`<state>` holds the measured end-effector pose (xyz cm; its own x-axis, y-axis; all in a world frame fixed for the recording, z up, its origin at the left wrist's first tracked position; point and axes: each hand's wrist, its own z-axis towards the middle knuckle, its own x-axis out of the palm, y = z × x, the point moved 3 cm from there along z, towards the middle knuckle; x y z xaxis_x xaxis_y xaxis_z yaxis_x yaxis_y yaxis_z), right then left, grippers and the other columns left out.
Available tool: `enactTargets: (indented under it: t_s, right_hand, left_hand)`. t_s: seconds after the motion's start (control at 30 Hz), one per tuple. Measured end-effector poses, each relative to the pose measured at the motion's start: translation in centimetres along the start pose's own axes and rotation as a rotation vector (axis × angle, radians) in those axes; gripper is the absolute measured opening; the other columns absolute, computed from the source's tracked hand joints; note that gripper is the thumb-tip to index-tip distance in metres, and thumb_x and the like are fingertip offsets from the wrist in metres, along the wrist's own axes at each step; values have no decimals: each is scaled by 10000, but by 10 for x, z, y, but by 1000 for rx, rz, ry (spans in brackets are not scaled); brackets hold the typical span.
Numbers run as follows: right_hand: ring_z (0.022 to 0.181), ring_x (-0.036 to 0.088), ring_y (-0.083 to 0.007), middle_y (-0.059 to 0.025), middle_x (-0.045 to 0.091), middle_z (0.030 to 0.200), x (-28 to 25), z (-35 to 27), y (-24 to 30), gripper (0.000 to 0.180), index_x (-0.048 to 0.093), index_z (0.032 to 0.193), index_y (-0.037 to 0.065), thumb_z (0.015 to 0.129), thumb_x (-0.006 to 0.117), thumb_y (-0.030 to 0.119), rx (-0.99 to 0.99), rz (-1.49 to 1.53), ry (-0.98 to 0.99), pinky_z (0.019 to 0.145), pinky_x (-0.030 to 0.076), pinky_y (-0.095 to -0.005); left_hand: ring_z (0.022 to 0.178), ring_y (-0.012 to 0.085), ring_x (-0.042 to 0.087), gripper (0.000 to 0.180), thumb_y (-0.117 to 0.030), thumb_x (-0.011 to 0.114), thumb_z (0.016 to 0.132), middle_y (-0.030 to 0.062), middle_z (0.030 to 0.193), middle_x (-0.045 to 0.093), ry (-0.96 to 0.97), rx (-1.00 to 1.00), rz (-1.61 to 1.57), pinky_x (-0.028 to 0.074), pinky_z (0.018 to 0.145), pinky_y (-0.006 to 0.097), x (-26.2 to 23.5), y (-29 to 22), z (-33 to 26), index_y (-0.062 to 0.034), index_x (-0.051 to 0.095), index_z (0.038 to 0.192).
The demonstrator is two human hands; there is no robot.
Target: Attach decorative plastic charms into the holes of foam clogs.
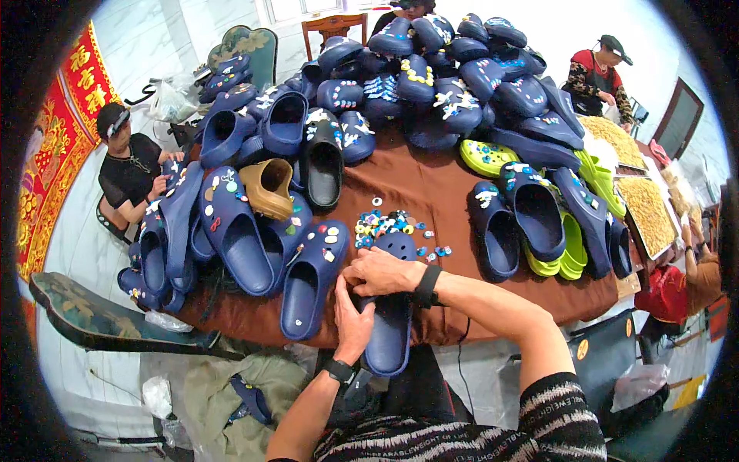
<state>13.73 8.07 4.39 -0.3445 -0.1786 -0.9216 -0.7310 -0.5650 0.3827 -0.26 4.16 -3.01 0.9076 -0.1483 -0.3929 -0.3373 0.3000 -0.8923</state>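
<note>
Both hands are on one navy clog (391, 323) at the near edge of the counter (431, 192). Left hand (352, 322) grips its left side near the heel; right hand (382, 271) lies across the upper, fingers pressing down on the holes. Hands sit close together, both clamped on the clog, so neither is clearly nearer. Clog's long axis runs straight away from the person: toe up-counter, heel hanging over the edge. Charm pile (389, 227) lies just beyond the toe, nearest the right hand, too many small pieces to count. One tan clog (268, 187) to the left, a few green clogs (566, 246) to the right, dozens of navy ones heaped behind. Three other people sit around the counter.
</note>
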Motion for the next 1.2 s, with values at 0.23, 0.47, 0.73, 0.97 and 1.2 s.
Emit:
enactTargets:
  t_s: [0.23, 0.47, 0.73, 0.97, 1.2]
  right_hand:
    - [924, 573, -382, -166, 693, 922, 6, -1, -7, 219, 694, 981, 72, 796, 602, 143, 1, 69, -84, 854, 460, -494]
    - [956, 657, -347, -126, 717, 892, -2, -3, -2, 232, 758, 955, 142, 828, 688, 323, 40, -87, -113, 810, 510, -492]
    - [802, 687, -378, -163, 714, 832, 0, -5, -9, 307, 707, 939, 83, 809, 752, 358, 111, 83, -65, 709, 535, -502]
    - [777, 684, -389, -158, 711, 814, -1, -9, 1, 238, 664, 883, 71, 830, 716, 296, 182, 61, -64, 676, 537, -503]
    - [723, 650, -405, -193, 667, 786, -16, -35, -17, 192, 606, 825, 31, 869, 687, 200, 268, 100, -507, 626, 507, -476]
  left_hand:
    - [1433, 367, 370, 867, 30, 680, 779, 242, 1514, 400, 33, 43, 26, 278, 1197, 415, 1, -10, 1, 20, 249, 1532]
    - [1339, 414, 469, 844, 17, 676, 762, 256, 1407, 508, 68, 43, -14, 353, 1140, 464, -5, -12, 2, -6, 299, 1516]
    - [1303, 436, 470, 845, -61, 731, 780, 251, 1396, 512, 33, 65, 68, 369, 1101, 503, -1, -7, -1, -11, 308, 1511]
    - [1327, 426, 454, 852, -58, 725, 786, 263, 1433, 478, 39, 57, 110, 347, 1114, 502, 0, -5, -6, 9, 285, 1513]
    - [1246, 360, 507, 693, -9, 643, 791, 217, 1305, 539, 13, 73, -84, 389, 1099, 434, -1, -5, 4, -9, 416, 1445]
